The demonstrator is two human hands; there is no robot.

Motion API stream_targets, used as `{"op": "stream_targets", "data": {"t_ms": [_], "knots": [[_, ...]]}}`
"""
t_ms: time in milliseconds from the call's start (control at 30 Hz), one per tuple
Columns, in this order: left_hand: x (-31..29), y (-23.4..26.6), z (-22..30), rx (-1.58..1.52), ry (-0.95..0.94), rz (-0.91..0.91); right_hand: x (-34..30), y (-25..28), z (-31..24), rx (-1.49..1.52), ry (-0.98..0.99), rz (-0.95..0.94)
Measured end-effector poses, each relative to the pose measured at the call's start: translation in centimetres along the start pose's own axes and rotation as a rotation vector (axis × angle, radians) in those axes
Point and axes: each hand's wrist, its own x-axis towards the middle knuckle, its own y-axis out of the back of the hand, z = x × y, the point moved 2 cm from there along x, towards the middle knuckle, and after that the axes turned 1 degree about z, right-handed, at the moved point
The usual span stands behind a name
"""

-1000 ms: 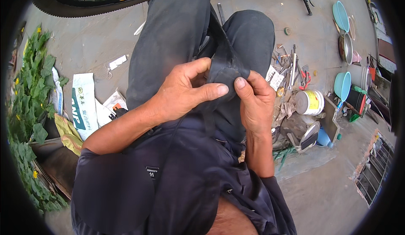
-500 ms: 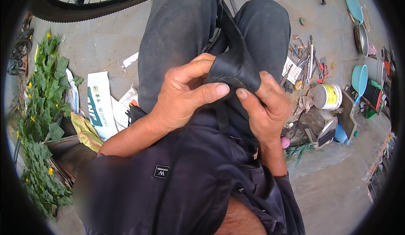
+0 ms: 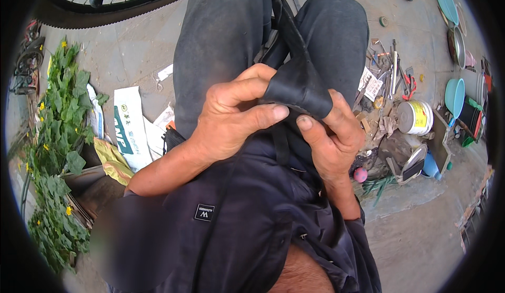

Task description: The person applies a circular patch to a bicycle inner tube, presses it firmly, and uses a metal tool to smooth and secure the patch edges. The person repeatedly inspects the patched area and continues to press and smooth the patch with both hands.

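Note:
A flat black rubber inner tube (image 3: 299,85) runs down between my knees and is bent over in front of my lap. My left hand (image 3: 231,111) grips its left side, thumb along the lower edge and fingers behind. The right side is held by my right hand (image 3: 332,130), fingers at the outer edge and thumb below. Both thumb tips point toward each other just under the folded rubber, with a small gap between them. The far part of the tube disappears between my legs.
A bicycle wheel (image 3: 121,17) lies at the upper left. Right of my knee are scattered hand tools (image 3: 394,69), a white bucket (image 3: 415,117) and blue basins (image 3: 454,98). On the left are leafy plants (image 3: 66,130) with yellow flowers and a white sack (image 3: 130,130).
Both hands keep their hold. The bent tube now shows a flatter, wider face, and its lower edge has turned slightly. The whole view has shifted a little.

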Motion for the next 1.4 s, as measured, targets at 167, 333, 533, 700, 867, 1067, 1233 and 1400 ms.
{"op": "stream_targets", "data": {"t_ms": [167, 333, 533, 700, 867, 1067, 1233, 1400], "knots": [[0.0, 0.0, -0.1, 0.050, -0.029, 0.000, -1.2, -0.6, 1.1, 0.354, -0.136, 0.064], [0.0, 0.1, -0.2, 0.155, -0.147, -0.038, -1.4, -0.9, 0.9, 0.387, -0.118, 0.067], [-0.2, 0.0, 0.2, 0.202, -0.104, -0.053, -1.5, -1.1, 0.5, 0.441, -0.196, 0.116], [-0.1, -0.3, 0.2, 0.202, -0.162, -0.058, -1.5, -1.2, 0.5, 0.453, -0.188, 0.117], [-0.2, -0.3, 0.1, 0.193, -0.146, -0.056, -1.5, -1.3, 0.3, 0.463, -0.189, 0.125], [-0.3, -0.5, 0.2, 0.170, -0.121, -0.031, -1.5, -1.2, 0.3, 0.483, -0.184, 0.105], [-0.3, -0.5, 0.3, 0.178, -0.097, -0.025, -1.4, -1.3, 0.1, 0.488, -0.193, 0.111], [-0.3, -0.3, 0.1, 0.175, -0.130, -0.051, -1.4, -1.3, 0.2, 0.493, -0.199, 0.112]]}}
